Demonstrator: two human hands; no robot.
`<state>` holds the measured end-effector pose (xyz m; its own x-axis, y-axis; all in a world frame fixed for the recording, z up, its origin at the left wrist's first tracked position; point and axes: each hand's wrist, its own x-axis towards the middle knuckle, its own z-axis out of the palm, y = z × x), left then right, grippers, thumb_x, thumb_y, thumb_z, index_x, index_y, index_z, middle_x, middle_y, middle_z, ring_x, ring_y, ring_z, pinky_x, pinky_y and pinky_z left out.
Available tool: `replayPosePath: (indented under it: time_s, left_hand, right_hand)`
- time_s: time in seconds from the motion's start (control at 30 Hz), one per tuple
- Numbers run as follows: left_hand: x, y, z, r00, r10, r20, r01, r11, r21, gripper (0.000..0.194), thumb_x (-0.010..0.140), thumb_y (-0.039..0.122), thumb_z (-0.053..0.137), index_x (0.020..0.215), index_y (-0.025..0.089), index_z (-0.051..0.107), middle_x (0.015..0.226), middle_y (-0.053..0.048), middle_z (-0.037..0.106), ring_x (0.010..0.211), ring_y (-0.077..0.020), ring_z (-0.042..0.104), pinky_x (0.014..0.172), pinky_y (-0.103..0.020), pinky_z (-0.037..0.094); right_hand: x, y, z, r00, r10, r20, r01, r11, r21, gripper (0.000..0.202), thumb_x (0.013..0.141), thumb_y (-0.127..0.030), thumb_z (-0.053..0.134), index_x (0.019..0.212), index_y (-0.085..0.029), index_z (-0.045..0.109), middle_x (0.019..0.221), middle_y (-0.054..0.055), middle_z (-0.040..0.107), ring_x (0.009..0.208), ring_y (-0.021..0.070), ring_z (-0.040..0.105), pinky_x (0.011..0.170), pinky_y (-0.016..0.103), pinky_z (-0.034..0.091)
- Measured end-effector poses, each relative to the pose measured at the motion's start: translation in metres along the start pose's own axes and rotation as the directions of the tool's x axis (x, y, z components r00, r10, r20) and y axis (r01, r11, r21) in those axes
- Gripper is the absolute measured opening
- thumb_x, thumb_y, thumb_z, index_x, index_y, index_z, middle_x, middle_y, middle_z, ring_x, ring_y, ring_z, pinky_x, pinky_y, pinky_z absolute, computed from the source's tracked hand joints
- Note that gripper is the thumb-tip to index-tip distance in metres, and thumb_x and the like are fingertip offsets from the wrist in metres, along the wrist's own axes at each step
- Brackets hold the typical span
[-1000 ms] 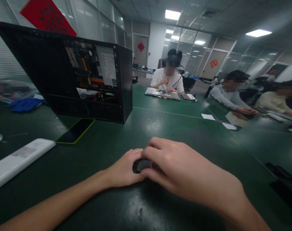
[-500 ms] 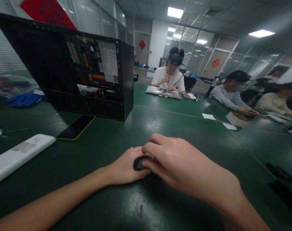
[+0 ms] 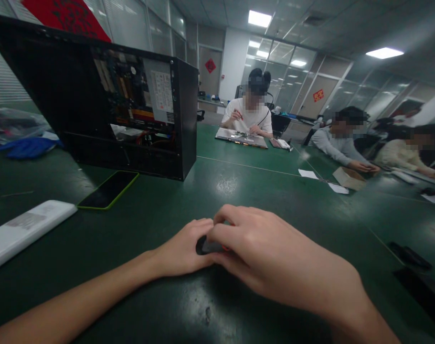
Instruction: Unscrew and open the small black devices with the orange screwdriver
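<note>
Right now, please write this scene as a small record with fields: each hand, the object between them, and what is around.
Left hand: thumb and fingers around the dark object
Right hand: curled over the dark object, grip partly hidden
Object: mostly covered, a red-orange part showing
Surface: green table
Left side: black computer case, inner parts visible; phone with green edge; white object, cut by the frame; blue glove
Across: person in a white top
</note>
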<state>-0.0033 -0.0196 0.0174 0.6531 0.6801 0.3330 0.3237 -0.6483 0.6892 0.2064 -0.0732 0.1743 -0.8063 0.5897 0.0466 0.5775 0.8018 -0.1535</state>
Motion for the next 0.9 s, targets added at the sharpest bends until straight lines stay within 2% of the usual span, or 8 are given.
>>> replayPosePath:
  time_s: [0.07, 0.13, 0.2, 0.37, 0.5, 0.57, 0.67, 0.9]
  left_hand:
    - [-0.0001, 0.0003, 0.0003, 1.0, -0.003, -0.01, 0.003, 1.0, 0.009, 0.026, 0.087, 0.028, 0.075, 0.112, 0.021, 0.071, 0.116, -0.006, 0.074, 0.109, -0.0281, 0.069, 0.098, -0.04, 0.055]
    - [-0.0004, 0.0004, 0.0, 1.0, -0.006, -0.013, 0.007, 1.0, 0.015, 0.032, 0.085, 0.026, 0.076, 0.117, 0.022, 0.07, 0.118, -0.006, 0.074, 0.11, -0.0281, 0.069, 0.1, -0.041, 0.055]
    - [-0.0006, 0.0008, -0.001, 1.0, -0.007, -0.012, 0.007, 1.0, 0.014, 0.033, 0.085, 0.027, 0.077, 0.117, 0.022, 0.07, 0.119, -0.006, 0.074, 0.111, -0.028, 0.069, 0.099, -0.04, 0.055]
    - [0.0006, 0.0039, -0.0024, 1.0, -0.013, 0.011, 0.013, 1.0, 0.011, 0.021, 0.085, 0.028, 0.077, 0.102, 0.019, 0.068, 0.114, -0.006, 0.072, 0.11, -0.028, 0.069, 0.098, -0.039, 0.056]
    - [0.0013, 0.0058, -0.0014, 1.0, 0.003, -0.014, -0.003, 1.0, 0.002, 0.023, 0.084, 0.022, 0.074, 0.107, 0.02, 0.07, 0.113, -0.005, 0.074, 0.108, -0.0272, 0.07, 0.098, -0.039, 0.055]
    - [0.0009, 0.0058, -0.0012, 1.0, 0.007, -0.008, -0.007, 1.0, -0.004, 0.026, 0.085, 0.02, 0.074, 0.11, 0.021, 0.07, 0.113, -0.005, 0.075, 0.107, -0.0263, 0.071, 0.1, -0.039, 0.054]
    - [-0.0002, 0.0046, -0.0015, 1.0, -0.016, 0.007, 0.016, 1.0, 0.008, 0.029, 0.084, 0.02, 0.077, 0.112, 0.022, 0.07, 0.112, -0.004, 0.075, 0.107, -0.0262, 0.071, 0.101, -0.04, 0.054]
    - [0.0004, 0.0027, -0.0023, 1.0, -0.002, 0.019, 0.002, 1.0, -0.019, 0.025, 0.083, 0.022, 0.078, 0.106, 0.02, 0.069, 0.121, -0.005, 0.072, 0.113, -0.0275, 0.069, 0.101, -0.039, 0.055]
  right_hand:
    - [0.0027, 0.0017, 0.0016, 0.999, 0.047, -0.013, -0.047, 0.998, -0.038, 0.015, 0.107, -0.022, 0.054, 0.106, -0.016, 0.068, 0.107, 0.005, 0.064, 0.085, 0.0176, 0.059, 0.072, 0.034, 0.045]
    - [0.0032, 0.0035, 0.0017, 0.998, 0.058, -0.011, -0.058, 0.998, -0.026, 0.015, 0.106, -0.017, 0.052, 0.105, -0.016, 0.067, 0.107, 0.005, 0.063, 0.082, 0.0164, 0.058, 0.068, 0.033, 0.043]
    - [0.0016, 0.004, 0.0002, 0.999, 0.034, -0.006, -0.034, 0.999, 0.025, 0.016, 0.102, -0.012, 0.053, 0.109, -0.016, 0.067, 0.113, 0.005, 0.063, 0.09, 0.0165, 0.06, 0.073, 0.031, 0.046]
    - [-0.003, 0.0004, -0.0045, 1.0, -0.006, 0.013, 0.005, 0.998, 0.069, 0.025, 0.097, -0.009, 0.055, 0.116, -0.017, 0.068, 0.124, 0.007, 0.064, 0.108, 0.0199, 0.062, 0.087, 0.033, 0.048]
    - [0.0004, 0.0005, -0.0023, 0.999, 0.033, 0.006, -0.033, 0.999, 0.03, 0.015, 0.103, -0.02, 0.055, 0.11, -0.017, 0.068, 0.115, 0.007, 0.065, 0.098, 0.0192, 0.063, 0.079, 0.033, 0.047]
    - [0.0027, 0.0026, -0.0004, 0.998, 0.06, -0.008, -0.06, 0.998, -0.004, 0.018, 0.107, -0.023, 0.051, 0.108, -0.017, 0.068, 0.11, 0.006, 0.065, 0.09, 0.0181, 0.062, 0.073, 0.033, 0.045]
    - [0.0036, 0.0058, 0.0007, 0.997, 0.069, -0.018, -0.069, 0.998, -0.002, 0.018, 0.107, -0.018, 0.048, 0.107, -0.016, 0.066, 0.109, 0.006, 0.064, 0.087, 0.0167, 0.06, 0.07, 0.033, 0.044]
    - [-0.0002, 0.0027, -0.0019, 1.0, -0.021, 0.0, 0.021, 0.995, 0.1, 0.025, 0.096, -0.007, 0.057, 0.116, -0.017, 0.068, 0.125, 0.008, 0.064, 0.111, 0.0192, 0.061, 0.092, 0.032, 0.048]
